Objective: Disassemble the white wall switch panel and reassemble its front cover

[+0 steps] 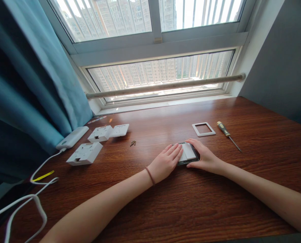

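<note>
A wall switch (188, 152) with white rocker plates on a dark base lies flat on the wooden table (165, 202). My left hand (165, 162) rests flat beside it, fingers together and stretched out, fingertips touching its left edge. My right hand (206, 157) cups the switch from the right, fingers curled over its top edge and thumb at its near side. A white square frame (203, 129) lies behind the switch. A screwdriver (227, 134) with a yellow and black handle lies to the right of the frame.
Two small screws (132, 143) lie left of centre. Three white switch or socket units (84, 153) (100, 133) (120, 130) and a white power bank (72, 137) with white cables (26, 202) sit at the left by a blue curtain (31, 84). A window sill runs behind.
</note>
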`<move>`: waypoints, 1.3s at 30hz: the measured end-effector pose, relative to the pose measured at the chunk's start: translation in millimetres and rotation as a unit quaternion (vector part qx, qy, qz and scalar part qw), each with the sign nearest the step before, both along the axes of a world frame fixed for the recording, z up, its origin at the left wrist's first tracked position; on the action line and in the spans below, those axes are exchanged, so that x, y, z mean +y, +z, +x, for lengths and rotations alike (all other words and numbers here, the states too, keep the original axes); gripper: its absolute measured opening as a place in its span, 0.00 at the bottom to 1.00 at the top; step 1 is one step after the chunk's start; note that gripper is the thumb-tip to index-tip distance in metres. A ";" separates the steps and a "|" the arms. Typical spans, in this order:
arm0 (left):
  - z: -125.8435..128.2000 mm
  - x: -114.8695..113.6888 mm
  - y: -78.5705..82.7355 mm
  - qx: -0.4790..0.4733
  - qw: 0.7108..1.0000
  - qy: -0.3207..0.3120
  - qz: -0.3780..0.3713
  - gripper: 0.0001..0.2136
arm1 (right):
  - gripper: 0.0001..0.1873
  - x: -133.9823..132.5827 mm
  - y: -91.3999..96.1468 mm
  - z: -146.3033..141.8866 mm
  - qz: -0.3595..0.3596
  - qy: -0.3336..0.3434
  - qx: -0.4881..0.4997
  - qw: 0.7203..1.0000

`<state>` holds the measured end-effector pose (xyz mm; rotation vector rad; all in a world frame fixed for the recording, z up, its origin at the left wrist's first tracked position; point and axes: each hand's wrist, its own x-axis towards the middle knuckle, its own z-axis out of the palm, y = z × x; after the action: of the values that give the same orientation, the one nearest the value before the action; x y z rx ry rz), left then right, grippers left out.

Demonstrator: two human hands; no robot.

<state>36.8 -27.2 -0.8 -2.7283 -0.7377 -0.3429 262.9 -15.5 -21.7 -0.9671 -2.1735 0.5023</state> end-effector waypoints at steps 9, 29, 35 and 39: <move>-2.1 3.1 -1.9 -0.098 0.992 -0.007 -0.083 0.24 | 0.44 -0.8 2.3 -0.3 -0.004 0.004 -0.004 1.000; -0.7 5.6 -4.6 -0.069 0.997 0.007 -0.044 0.20 | 0.43 -3.9 3.8 -1.7 -0.018 0.011 -0.016 1.000; -1.9 4.1 -2.8 -0.066 0.995 0.024 -0.069 0.23 | 0.38 0.9 12.4 4.3 -0.001 0.012 -0.030 0.999; -3.1 4.5 -4.1 -0.074 0.993 0.023 -0.084 0.25 | 0.24 24.2 17.9 29.9 0.095 -0.081 -0.066 0.990</move>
<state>33.7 -22.7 -5.0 -2.8612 -0.9060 -0.4970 292.7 8.7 -3.9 -1.0849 -2.1880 0.1533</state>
